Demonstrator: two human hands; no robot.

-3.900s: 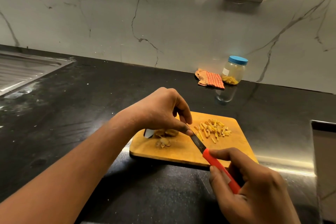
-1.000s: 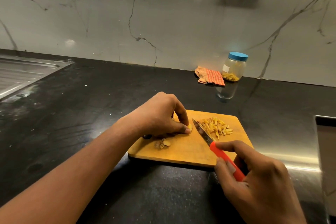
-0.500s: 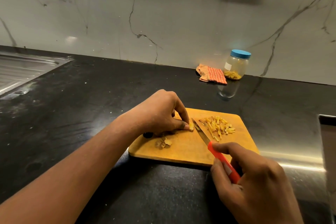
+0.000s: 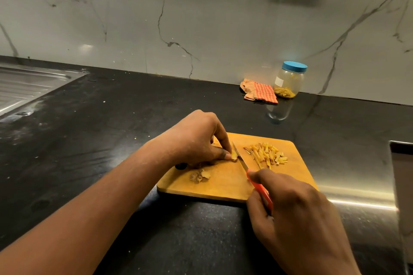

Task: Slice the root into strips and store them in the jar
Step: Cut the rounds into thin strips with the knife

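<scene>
— Root (image 4: 234, 154), where's it at?
— On the cutting board (image 4: 223, 185). Small yellow stub, pinched under the fingertips of the left hand (image 4: 196, 140). That hand hides most of it.
— Right hand?
— Right hand (image 4: 297, 214) is wrapped round the red handle of the knife (image 4: 241, 158). Blade is edge-down against the stub's exposed end, tip pointing away. Hands sit near each other, both clamped: left on the stub, right on the knife.
— Step?
— Slicing, looks well along. Pile of strips (image 4: 266, 154) lies just right of the blade, on the board. Peel scraps (image 4: 200, 176) are toward the front, apart from the pile.
— Jar?
— Jar (image 4: 289, 80) is well apart, back by the wall, blue lid (image 4: 294, 66) on, some yellow strips already at the bottom. Checked cloth (image 4: 260, 92) is beside it, touching or not I can't tell.
— Next move?
— My guess: press the blade through. The stub is short and the fingertips are close to the edge, so tuck them back. Then take the lid off and carry the strips across the desk (image 4: 111, 129) into the jar.
</scene>
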